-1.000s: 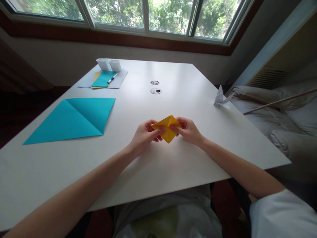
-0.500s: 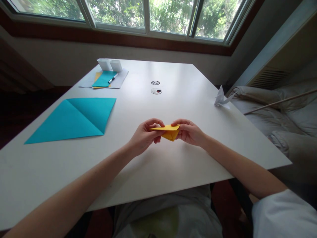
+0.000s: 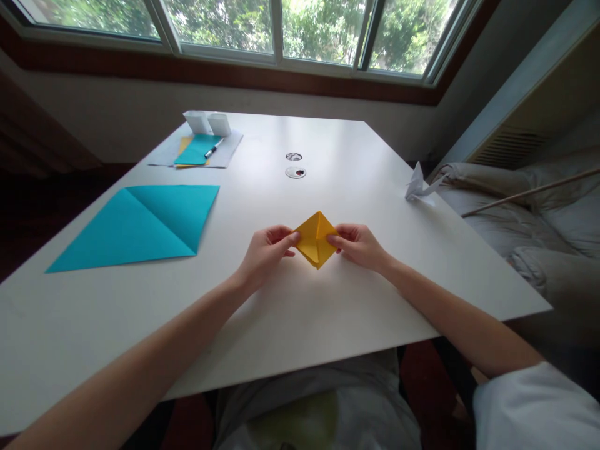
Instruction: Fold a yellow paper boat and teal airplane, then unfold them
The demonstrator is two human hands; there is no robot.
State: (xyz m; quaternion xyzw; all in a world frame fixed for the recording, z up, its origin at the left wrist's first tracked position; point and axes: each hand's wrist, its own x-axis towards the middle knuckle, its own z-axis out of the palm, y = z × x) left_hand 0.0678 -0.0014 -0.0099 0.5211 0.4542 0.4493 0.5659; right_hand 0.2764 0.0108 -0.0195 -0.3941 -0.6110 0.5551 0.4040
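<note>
- Head view: the left hand [image 3: 262, 253] is pinching the left corner of a yellow folded paper [image 3: 316, 240], with the fingers closed narrowly on it.
- The right hand [image 3: 360, 245] is pinching the right corner of the same paper in the same way (thumb on top, as far as I can see).
- The yellow folded paper is showing a diamond shape with one crease down its middle, and it is sitting between the two hands, just above the white table [image 3: 328, 312], near the middle of the front part.
- Nothing is lying between the hands and the paper; the table around them is bare.
- To the left, well apart, one large teal sheet [image 3: 140, 225] is lying flat, folded with a diagonal crease.
- At the far left corner one grey sheet [image 3: 229, 153] is carrying one small teal paper [image 3: 197, 150], one orange paper [image 3: 184, 145] peeking out under it, and one marker [image 3: 213, 148] on top.
- Behind them two white paper boxes [image 3: 197, 120] are standing side by side.
- Two round cable holes [image 3: 295, 172] are sitting in the middle of the table, beyond the hands.
- One white paper crane [image 3: 419, 184] is standing at the right edge.
- Beside the table, on the right, grey bedding [image 3: 539, 212] is lying with one thin stick [image 3: 529, 192] across it.
</note>
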